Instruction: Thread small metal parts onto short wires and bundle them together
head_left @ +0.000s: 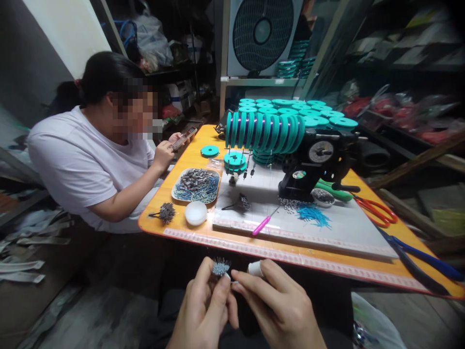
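My left hand [207, 308] is closed around a small bundle of thin pieces with blue-grey tips [221, 267], held in front of the table edge. Beside it, my right hand [278, 303] pinches thumb to forefinger on something thin and pale [234, 282], too small to name, close to the left thumb. A white wrap [255, 268] covers one right fingertip. On the board [232, 224] beyond lie a pink-handled needle tool [261, 226], a pile of blue strips [314, 216] and small metal beads [288, 205].
A black winding machine [316, 155] carries a row of teal spools [265, 132]; more spools stand behind. A tray [175, 196] holds metal weights and blue pieces, near a white round container [196, 213]. Orange scissors [378, 211] and blue-handled pliers [428, 259] lie right. A person [98, 155] holds a phone, left.
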`<state>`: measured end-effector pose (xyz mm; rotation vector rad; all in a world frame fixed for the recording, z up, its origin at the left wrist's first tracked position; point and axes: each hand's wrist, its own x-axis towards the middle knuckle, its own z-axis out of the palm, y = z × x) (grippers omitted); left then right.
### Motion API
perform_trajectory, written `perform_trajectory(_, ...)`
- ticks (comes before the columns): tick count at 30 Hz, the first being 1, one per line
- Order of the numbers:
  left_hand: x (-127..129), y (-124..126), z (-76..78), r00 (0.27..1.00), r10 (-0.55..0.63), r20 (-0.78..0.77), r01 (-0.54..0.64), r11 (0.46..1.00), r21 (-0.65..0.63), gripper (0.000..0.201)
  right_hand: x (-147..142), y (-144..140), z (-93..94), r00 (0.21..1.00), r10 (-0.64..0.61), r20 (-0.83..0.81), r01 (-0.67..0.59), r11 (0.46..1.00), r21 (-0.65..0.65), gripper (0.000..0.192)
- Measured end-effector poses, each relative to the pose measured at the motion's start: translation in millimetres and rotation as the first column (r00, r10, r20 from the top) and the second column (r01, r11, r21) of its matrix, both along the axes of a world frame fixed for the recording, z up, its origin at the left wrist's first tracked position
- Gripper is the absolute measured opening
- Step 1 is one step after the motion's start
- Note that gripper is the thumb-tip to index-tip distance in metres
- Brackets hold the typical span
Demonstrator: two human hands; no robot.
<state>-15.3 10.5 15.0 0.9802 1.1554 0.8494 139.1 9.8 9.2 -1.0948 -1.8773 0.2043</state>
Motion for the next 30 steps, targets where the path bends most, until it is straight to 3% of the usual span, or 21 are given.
perform_trajectory(7, -3, 0, -3.9, 1.000, -0.006, -0.029, 0.006, 1.000, 0.007, 0.055, 3, 1, 14.6, 0.996, 0.062, -0.061, -0.064, 0.997, -0.042, 0.019)
perform_trajectory(11, 3, -3, -7.4, 0.979, 0.150, 0.136, -0.160, 0.985, 0.063, 0.047, -6, 2, 13.0, 0.992, 0.085, -0.088, -0.089, 0.995, -0.049, 0.015)
perform_trajectory(16, 15, -7, -6.7, 0.810, 0.394, 0.434, -0.474, 0.876, 0.089, 0.035, -13, 3, 3.4, 0.984, 0.060, -0.166, -0.043, 0.994, 0.104, 0.014)
perform_trajectory(19, 9, 0, -2.8, 0.732, 0.427, 0.531, -0.586, 0.793, 0.169, 0.028, -8, 5, 10.6, 0.989, 0.105, -0.105, -0.102, 0.994, 0.030, 0.012)
perform_trajectory(21, -2, 7, -1.1, 0.733, 0.406, 0.546, -0.610, 0.748, 0.263, 0.029, -2, 6, 16.9, 0.993, 0.089, -0.079, -0.091, 0.996, -0.024, 0.013)
perform_trajectory(23, -14, 13, -1.1, 0.781, 0.411, 0.469, -0.597, 0.713, 0.368, 0.024, 3, 8, 20.1, 0.995, 0.061, -0.079, -0.064, 0.998, -0.028, 0.016)
perform_trajectory(24, -18, 15, -1.7, 0.823, 0.413, 0.391, -0.558, 0.719, 0.415, 0.020, 5, 8, 20.2, 0.995, 0.058, -0.082, -0.059, 0.998, -0.019, 0.018)
perform_trajectory(26, -21, 16, -3.3, 0.902, 0.345, 0.260, -0.429, 0.788, 0.442, 0.017, 7, 7, 18.3, 0.994, 0.074, -0.080, -0.074, 0.997, -0.001, 0.023)
perform_trajectory(28, -18, 14, -4.3, 0.941, 0.219, 0.257, -0.299, 0.892, 0.338, 0.024, 6, 5, 15.6, 0.994, 0.086, -0.074, -0.085, 0.996, 0.016, 0.027)
perform_trajectory(30, -11, 11, -4.5, 0.930, 0.116, 0.347, -0.188, 0.965, 0.182, 0.032, 5, 3, 13.7, 0.995, 0.082, -0.048, -0.080, 0.996, 0.047, 0.030)
